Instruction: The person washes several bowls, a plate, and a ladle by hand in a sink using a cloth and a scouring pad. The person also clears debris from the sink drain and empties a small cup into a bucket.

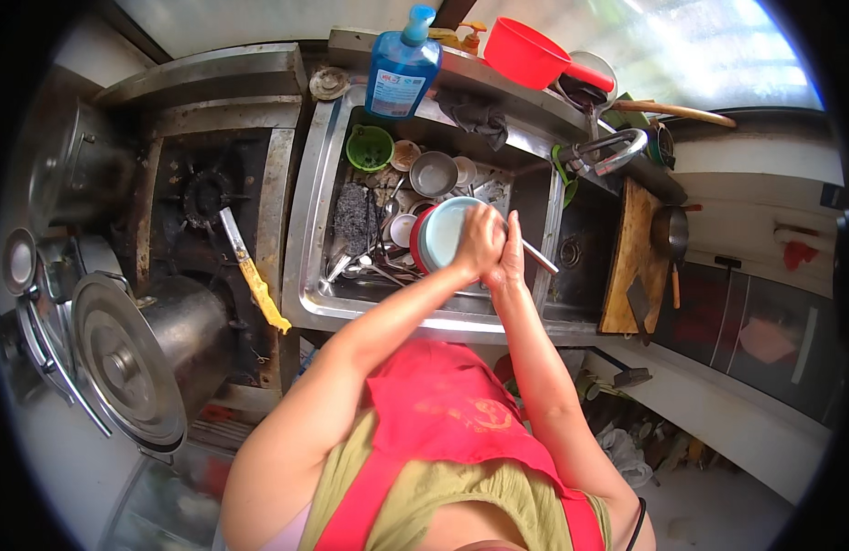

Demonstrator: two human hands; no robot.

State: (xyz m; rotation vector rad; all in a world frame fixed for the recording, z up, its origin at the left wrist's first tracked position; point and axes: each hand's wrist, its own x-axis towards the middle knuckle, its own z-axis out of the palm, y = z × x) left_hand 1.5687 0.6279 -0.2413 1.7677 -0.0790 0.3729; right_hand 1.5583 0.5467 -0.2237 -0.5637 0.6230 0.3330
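My left hand [481, 237] and my right hand [510, 253] press together above the sink, the left with its fingers bent, the right with its fingers fairly straight. A thin metal handle [540, 257] juts out beyond my right hand; whether it is held between the palms is hidden. Just beside and beneath my left hand is a pale blue bowl [444, 231], stacked over a red bowl [416, 241]. Around the stack in the steel sink [307, 206] lie a grey metal bowl [433, 173], a green plastic basket [369, 147], a dark scrubbing cloth [356, 219] and several spoons [338, 267].
A blue pump bottle [401, 72] and a red dipper [528, 54] stand on the back ledge. The faucet [621, 153] is at right, near a wooden cutting board [627, 262] with a cleaver [639, 303]. Left, a yellow-handled knife [251, 275] and a lidded pot [128, 365] rest on the stove.
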